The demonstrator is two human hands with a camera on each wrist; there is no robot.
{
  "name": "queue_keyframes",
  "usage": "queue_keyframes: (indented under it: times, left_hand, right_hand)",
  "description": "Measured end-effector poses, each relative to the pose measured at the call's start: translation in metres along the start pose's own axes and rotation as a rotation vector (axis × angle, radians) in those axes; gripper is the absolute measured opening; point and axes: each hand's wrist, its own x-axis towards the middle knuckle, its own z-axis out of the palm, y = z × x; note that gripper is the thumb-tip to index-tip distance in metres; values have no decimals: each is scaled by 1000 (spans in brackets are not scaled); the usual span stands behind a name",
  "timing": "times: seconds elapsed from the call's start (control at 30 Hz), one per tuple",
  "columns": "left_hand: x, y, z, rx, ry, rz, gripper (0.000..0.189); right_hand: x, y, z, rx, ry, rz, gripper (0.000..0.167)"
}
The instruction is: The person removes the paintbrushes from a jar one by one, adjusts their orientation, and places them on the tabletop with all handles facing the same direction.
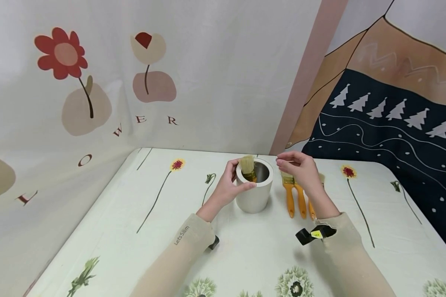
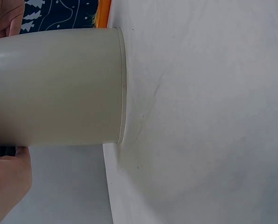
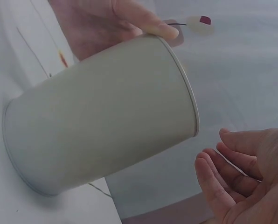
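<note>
A white cylindrical pot [image 1: 253, 202] stands upright on the flowered table cover. Inside it a paintbrush [image 1: 247, 166] leans with pale bristles up, its orange handle mostly hidden by the wall. My left hand [image 1: 228, 185] grips the pot at the rim, thumb on the near side and fingers around the left. Just right of the pot, my right hand [image 1: 302, 171] is raised with loosely bent fingers. In the right wrist view that hand [image 3: 251, 172] holds nothing and is apart from the rim. Below it lie paintbrushes [image 1: 290, 202] with orange handles toward me, partly covered by the hand and wrist.
The flowered cover [image 1: 163, 239] spreads over the table on both sides of the pot. A pale curtain [image 1: 223, 82] hangs behind, and a navy and tan printed cloth [image 1: 375, 132] at the right. Black wrist camera gear [image 1: 316, 234] sticks out from the right sleeve.
</note>
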Motion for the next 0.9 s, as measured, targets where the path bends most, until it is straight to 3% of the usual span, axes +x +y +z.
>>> queue_keyframes:
  times: [0.9]
  left_hand:
    - [0,0,0,0,-5,-9,87]
  right_hand:
    - [-4,-18,17,38,-88,-92,33]
